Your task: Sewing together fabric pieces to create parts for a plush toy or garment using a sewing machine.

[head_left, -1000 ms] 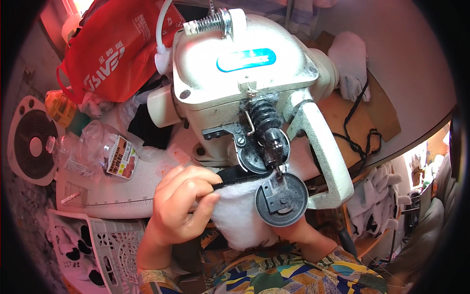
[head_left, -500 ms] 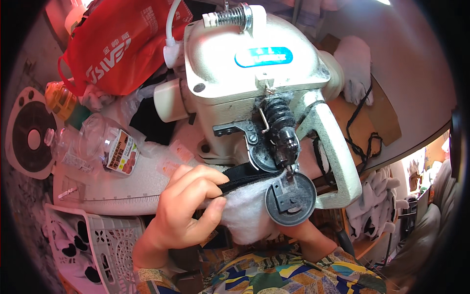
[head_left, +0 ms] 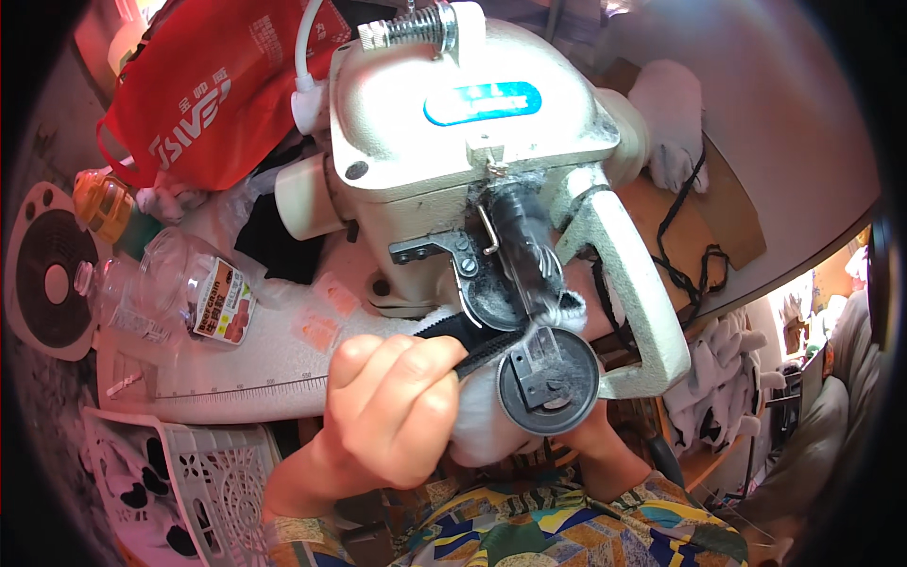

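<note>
A cream sewing machine (head_left: 482,142) with two horizontal dark feed discs stands in front of me. White fluffy fabric (head_left: 477,425) with a black band (head_left: 491,352) along its upper edge runs into the gap between the discs. Closed into a fist, my left hand (head_left: 397,406) grips the black band just left of the discs. A bit of pale fabric pokes out on their right side. My right hand (head_left: 605,444) is under the round front disc (head_left: 548,383), beside the white fabric; its fingers are hidden. The needle bar area is blurred.
Clear plastic jars (head_left: 179,279), a red bag (head_left: 208,94) and a small round fan (head_left: 52,274) lie left. A white plastic basket (head_left: 213,472) stands lower left. A curved guard arm (head_left: 652,293) juts beside the discs. Black cord (head_left: 685,274) and white cloth lie right.
My left hand has moved right, toward the discs, and its fingers have closed tighter on the band. Pale fabric now shows right of the discs. The whole view has shifted slightly.
</note>
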`<state>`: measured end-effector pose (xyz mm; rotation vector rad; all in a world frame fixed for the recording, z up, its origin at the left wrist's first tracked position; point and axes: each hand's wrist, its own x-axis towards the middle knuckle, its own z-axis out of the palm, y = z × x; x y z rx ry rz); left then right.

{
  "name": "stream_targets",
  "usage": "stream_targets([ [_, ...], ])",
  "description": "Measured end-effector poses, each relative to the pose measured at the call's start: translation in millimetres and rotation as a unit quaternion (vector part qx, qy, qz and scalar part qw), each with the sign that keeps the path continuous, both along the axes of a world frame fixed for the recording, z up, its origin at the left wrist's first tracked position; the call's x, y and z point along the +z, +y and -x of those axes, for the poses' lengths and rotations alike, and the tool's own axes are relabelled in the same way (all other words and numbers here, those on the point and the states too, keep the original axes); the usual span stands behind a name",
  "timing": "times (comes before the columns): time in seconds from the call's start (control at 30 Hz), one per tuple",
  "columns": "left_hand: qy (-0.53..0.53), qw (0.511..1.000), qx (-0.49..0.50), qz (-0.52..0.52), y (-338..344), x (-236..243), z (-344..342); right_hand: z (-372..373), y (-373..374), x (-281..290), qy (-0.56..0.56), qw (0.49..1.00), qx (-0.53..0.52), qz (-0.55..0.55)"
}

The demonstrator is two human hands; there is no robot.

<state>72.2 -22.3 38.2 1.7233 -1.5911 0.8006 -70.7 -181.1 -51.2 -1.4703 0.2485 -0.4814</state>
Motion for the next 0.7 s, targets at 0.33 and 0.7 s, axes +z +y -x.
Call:
stream_targets([
  [0.33, 0.249, 0.959, -0.048, -0.123, 9, 33, 6, 7, 33, 25, -0.033, 0.992, -0.017, 0.122],
  [0.7, 0.317, 0.938, -0.096, -0.107, 25, 19, -15, 10, 46, 5, 0.046, 0.994, 0.093, 0.016],
])
